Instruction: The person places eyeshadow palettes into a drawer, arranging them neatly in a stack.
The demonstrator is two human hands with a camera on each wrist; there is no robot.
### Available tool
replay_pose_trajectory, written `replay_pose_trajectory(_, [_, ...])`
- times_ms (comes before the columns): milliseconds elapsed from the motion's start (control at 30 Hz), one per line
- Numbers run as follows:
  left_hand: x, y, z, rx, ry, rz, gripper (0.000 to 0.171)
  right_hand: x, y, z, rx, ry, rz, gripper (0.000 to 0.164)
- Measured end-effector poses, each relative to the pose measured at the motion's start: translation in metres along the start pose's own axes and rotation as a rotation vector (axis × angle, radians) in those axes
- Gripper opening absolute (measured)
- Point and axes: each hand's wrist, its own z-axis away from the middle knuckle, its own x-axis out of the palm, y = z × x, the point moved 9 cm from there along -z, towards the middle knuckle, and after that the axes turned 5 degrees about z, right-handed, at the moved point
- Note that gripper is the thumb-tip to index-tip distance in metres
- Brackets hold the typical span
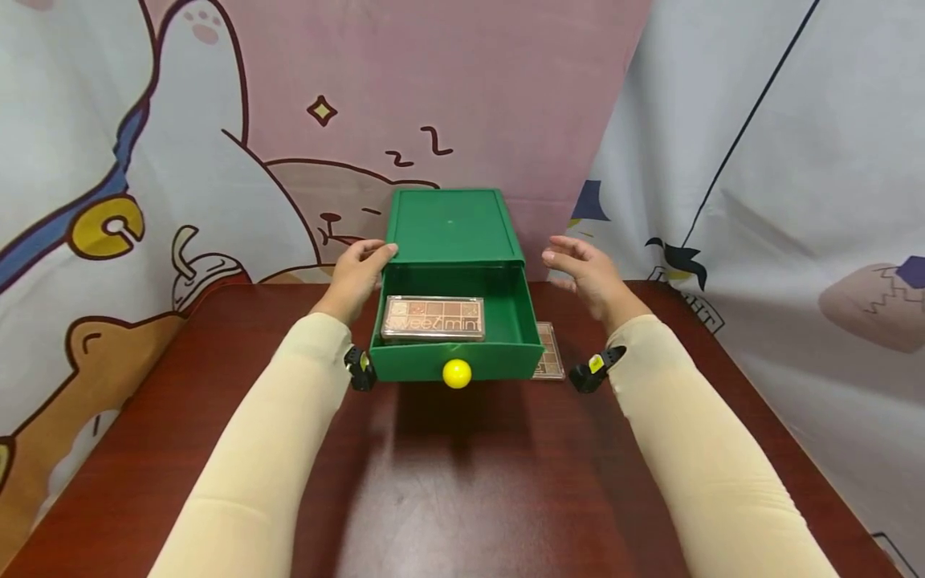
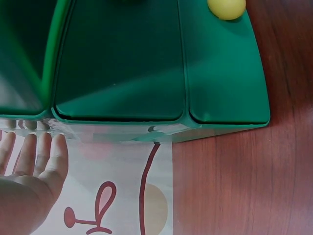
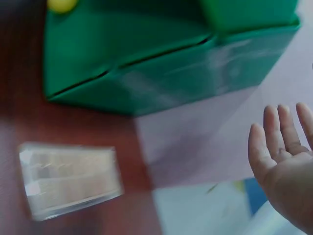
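A green drawer cabinet (image 1: 451, 225) stands at the back of the table, its top drawer (image 1: 412, 365) pulled out toward me by a yellow round knob (image 1: 457, 374). Inside the drawer, an eyeshadow palette (image 1: 433, 319) with a clear lid leans at the front left. My left hand (image 1: 359, 273) is at the cabinet's left side, near the top front corner; in the left wrist view its fingers (image 2: 59, 156) are extended beside the side wall. Apart from the cabinet, to its right, my right hand (image 1: 588, 277) hovers with fingers spread and nothing in it.
A second palette (image 1: 551, 353) lies on the table right of the cabinet, partly hidden by the drawer in the head view. Dark red wood forms the tabletop (image 1: 462, 498). A printed cloth (image 1: 520, 96) hangs close behind the cabinet.
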Motion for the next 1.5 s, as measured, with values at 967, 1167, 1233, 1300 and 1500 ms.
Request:
replay_pose_trajectory(967, [-0.001, -0.004, -0.002, -0.015, 0.023, 0.004, 0.058, 0.006, 0.154, 0.024, 0.313, 0.139, 0.658, 0.072])
replay_pose_trajectory(1167, [-0.002, -0.004, -0.001, -0.019, 0.031, 0.001, 0.057, 0.013, 0.158, 0.027, 0.343, 0.125, 0.753, 0.082])
replay_pose_trajectory(1233, [-0.002, -0.004, -0.001, -0.020, 0.034, 0.000, 0.057, 0.014, 0.158, 0.028, 0.353, 0.136, 0.782, 0.079])
replay_pose_trajectory(1300, [-0.002, -0.004, -0.001, -0.018, 0.035, 0.002, 0.057, 0.015, 0.158, 0.028, 0.363, 0.154, 0.805, 0.076])
replay_pose_trajectory(1500, [-0.001, -0.004, -0.001, -0.010, 0.030, 0.009, 0.057, 0.016, 0.159, 0.028, 0.385, 0.185, 0.820, 0.068])
